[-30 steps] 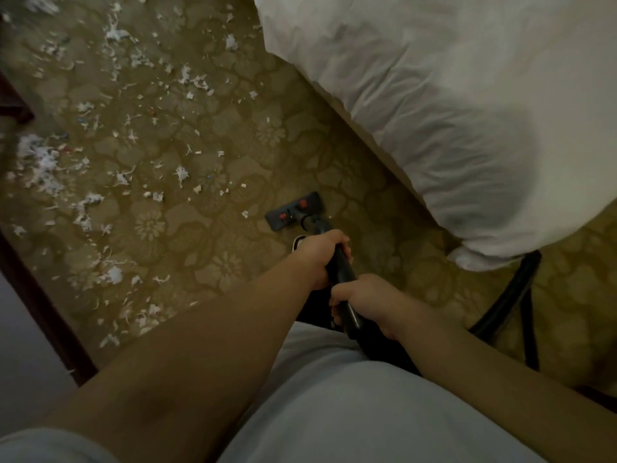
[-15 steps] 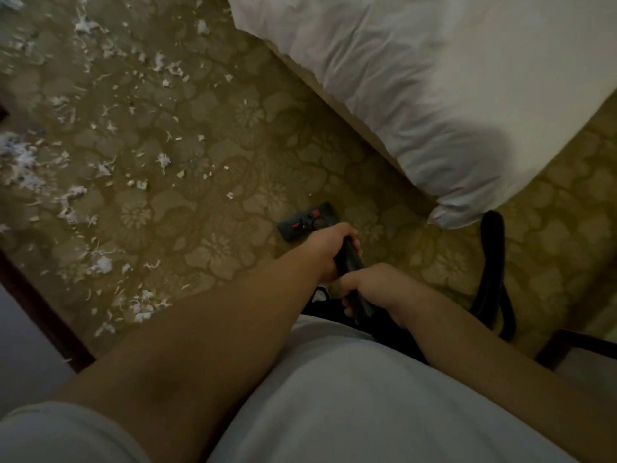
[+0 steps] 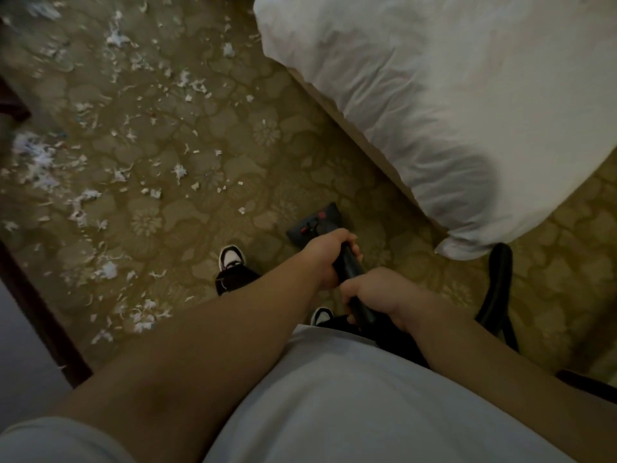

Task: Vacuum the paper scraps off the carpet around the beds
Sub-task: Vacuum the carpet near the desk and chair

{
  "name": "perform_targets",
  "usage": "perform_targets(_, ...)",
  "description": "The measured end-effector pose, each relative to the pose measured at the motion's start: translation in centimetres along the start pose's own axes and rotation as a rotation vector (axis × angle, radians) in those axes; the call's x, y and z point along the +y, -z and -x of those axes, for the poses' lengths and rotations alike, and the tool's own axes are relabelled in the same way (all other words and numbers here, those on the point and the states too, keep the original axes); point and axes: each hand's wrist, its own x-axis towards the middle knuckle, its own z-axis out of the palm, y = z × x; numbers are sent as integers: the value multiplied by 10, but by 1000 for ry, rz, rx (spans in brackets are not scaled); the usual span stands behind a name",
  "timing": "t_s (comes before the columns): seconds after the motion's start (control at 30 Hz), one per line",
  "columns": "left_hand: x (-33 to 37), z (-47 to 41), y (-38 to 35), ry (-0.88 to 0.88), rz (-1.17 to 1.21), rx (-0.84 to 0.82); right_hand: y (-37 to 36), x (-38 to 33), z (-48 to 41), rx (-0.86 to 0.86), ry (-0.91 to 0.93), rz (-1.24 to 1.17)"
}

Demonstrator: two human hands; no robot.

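**A:** Fingers?

**B:** Both sets are curled fully round the black vacuum wand [image 3: 349, 266]. Our left hand [image 3: 325, 259] is further down the tube toward the floor head [image 3: 312, 225]. Our right hand [image 3: 380, 295] is just behind it, and the two nearly touch.

**A:** Handling?

**B:** We judge the wand rigid and fairly light. Most of the drag likely comes from the head on the patterned carpet [image 3: 233, 145] and from the hose [image 3: 499, 285] looping at our right. The tube is smooth and could twist, so we'd want a tight two-handed wrap.

**A:** Target?

**B:** The paper scraps [image 3: 36, 162] are thin, light shreds scattered left of and ahead of the head, thickest at the far left. One lies just ahead-left of the head. The head sits between our shoe [image 3: 230, 259] and the white bed [image 3: 450, 95], near the bed's corner.
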Motion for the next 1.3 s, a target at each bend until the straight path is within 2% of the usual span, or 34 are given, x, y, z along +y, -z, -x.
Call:
perform_targets(0.23, 100, 0, 96, -70, 66, 97, -73, -109, -38, -76, 28, 107)
perform_targets(0.57, 274, 33, 271, -139, 194, 201, -231, -303, -86, -195, 16, 163)
perform_targets(0.83, 389, 64, 381, -237, 233, 287, -334, -432, -110, -265, 127, 217)
perform_targets(1.07, 423, 74, 415, -270, 243, 339, -371, -463, -126, -271, 138, 213)
perform_targets(1.3, 402, 70, 393, -222, 257, 334, -345, -442, -121, -272, 99, 240)
